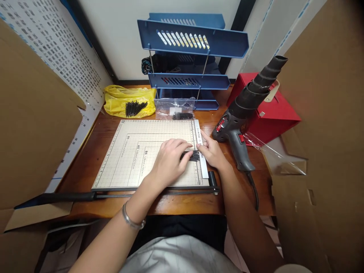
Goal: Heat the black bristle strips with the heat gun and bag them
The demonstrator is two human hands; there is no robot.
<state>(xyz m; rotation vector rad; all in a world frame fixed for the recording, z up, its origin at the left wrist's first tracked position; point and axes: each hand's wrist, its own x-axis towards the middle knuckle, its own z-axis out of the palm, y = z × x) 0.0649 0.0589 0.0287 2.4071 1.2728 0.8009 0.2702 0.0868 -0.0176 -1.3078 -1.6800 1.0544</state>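
Observation:
A cream paper trimmer board [113, 170] with printed size grids lies on the wooden table. My left hand [172, 159] rests over its right half, thumb and fingers closed around a bundle of thin black strips [194, 156]. The strips point right, their ends at the trimmer's white metal rail [203, 161]; whether they are tubes or solid sticks I cannot tell. Against the rail's outer side lies my right hand [211, 151], index finger stretched out and thumb near the strip ends. The trimmer's cutting arm, with its black handle [71, 196], runs low along the near edge.
Behind the board, a yellow plastic bag [113, 100] carries a pile of black strips [135, 108], beside a clear bag [165, 110]. A blue tiered tray rack [193, 36] stands behind. At right are a heat gun [237, 125] and a red box [273, 121]. Cardboard [321, 151] flanks the table.

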